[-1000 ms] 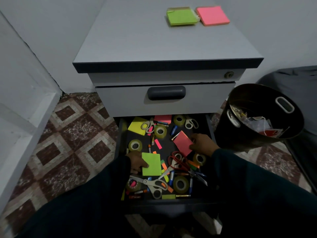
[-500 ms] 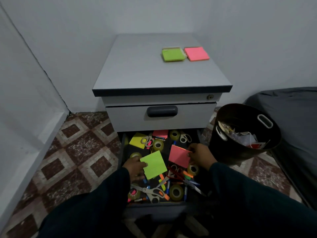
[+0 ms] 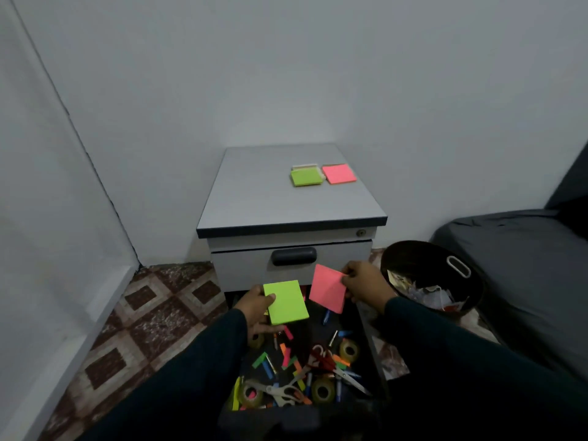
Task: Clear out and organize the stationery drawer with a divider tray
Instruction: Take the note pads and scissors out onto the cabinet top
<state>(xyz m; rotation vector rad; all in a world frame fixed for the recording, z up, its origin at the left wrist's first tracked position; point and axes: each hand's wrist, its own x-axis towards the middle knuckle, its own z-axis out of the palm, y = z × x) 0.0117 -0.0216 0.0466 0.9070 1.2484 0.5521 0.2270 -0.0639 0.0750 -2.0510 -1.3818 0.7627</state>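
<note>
The open bottom drawer [image 3: 369, 338] of a grey cabinet holds a jumble of tape rolls [image 3: 323, 391], scissors [image 3: 283, 393], pens and small coloured flags. My left hand [image 3: 254, 308] grips a green sticky-note pad [image 3: 286, 302] lifted above the drawer. My right hand [image 3: 362, 284] pinches a pink sticky-note pad [image 3: 327, 292] by its right edge, tilted, in front of the shut upper drawer. On the cabinet top [image 3: 264, 198] lie another green pad [image 3: 305, 177] and another pink pad [image 3: 339, 173], side by side.
A dark round bin [image 3: 413, 259] with crumpled paper stands right of the cabinet. A dark mattress or cushion [image 3: 525, 265] lies at far right. White walls close the corner behind and to the left. The floor is patterned tile [image 3: 152, 316].
Both hands have risen out of the drawer, carrying the green and pink pads up to the level of the upper drawer front. The camera has pulled back and tilted upward.
</note>
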